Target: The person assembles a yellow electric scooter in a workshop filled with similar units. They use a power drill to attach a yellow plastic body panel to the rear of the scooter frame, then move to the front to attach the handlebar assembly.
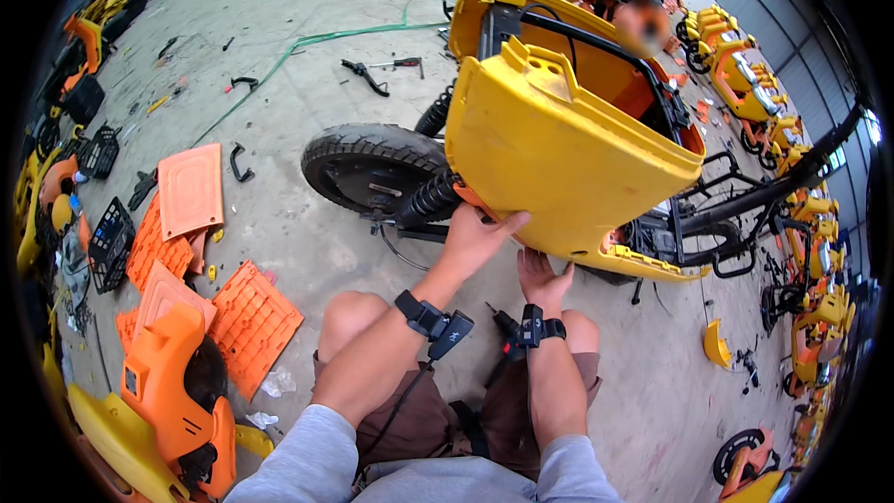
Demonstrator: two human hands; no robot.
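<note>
A large yellow body panel (559, 158) covers the side of a partly stripped electric scooter in front of me. My left hand (477, 237) grips its lower left corner, thumb on the outer face and fingers tucked behind the edge. Just to the right, my right hand (543, 278) holds the bottom edge from below, palm up, its fingertips partly hidden under the panel. Beside the left hand are a black coil shock absorber (430, 200) and the scooter's wheel (372, 168). A black power drill (506, 324) with a red part stands between my knees, partly covered by my right wrist.
Orange panels (256, 326) and an orange scooter shell (172, 387) lie to my left, near a black crate (110, 244). Beyond the wheel are a screwdriver (406, 62), a black bracket (365, 77) and a green hose (317, 37). Yellow scooters (745, 79) line the right side.
</note>
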